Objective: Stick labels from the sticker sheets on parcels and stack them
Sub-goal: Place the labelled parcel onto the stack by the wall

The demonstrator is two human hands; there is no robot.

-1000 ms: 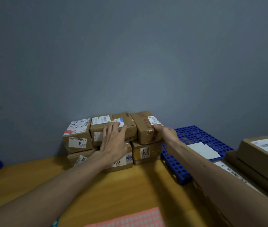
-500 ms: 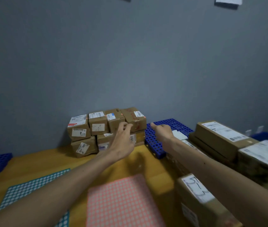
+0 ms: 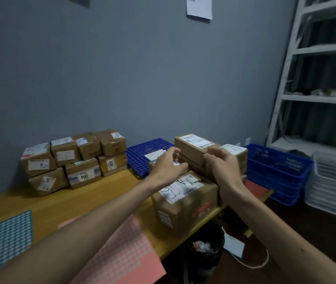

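On the desk's [image 3: 101,193] far left, labelled parcels [image 3: 64,154] are sitting stacked; at right, the left hand [image 3: 167,167] and right hand [image 3: 222,167] are curling fingers [image 3: 214,155] round a long parcel [image 3: 193,146] among several waiting, perhaps not yet gripping.

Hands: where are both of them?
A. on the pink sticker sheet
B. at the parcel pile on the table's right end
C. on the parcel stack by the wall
B: the left hand and the right hand are both at the long parcel atop the right-hand pile, away from the wall stack and the pink sticker sheet.
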